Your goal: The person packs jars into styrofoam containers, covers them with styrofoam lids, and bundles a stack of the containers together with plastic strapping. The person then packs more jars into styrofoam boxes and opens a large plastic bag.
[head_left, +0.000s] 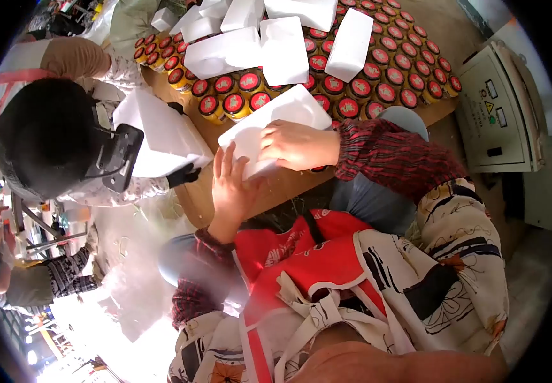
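Note:
A white foam box lies at the table's near edge in front of me. My right hand rests on it from the right, palm down with its fingers bent. At the box's near left end is my left hand, its fingers spread and pointing up, the tips against the foam. Just beyond the box stand many jars with red lids and yellow sides. More white foam pieces lie on top of the jars.
A co-worker in a black cap sits close on the left, a black-gloved hand beside another large white foam box. The brown table extends under the jars. A grey metal cabinet stands at the right.

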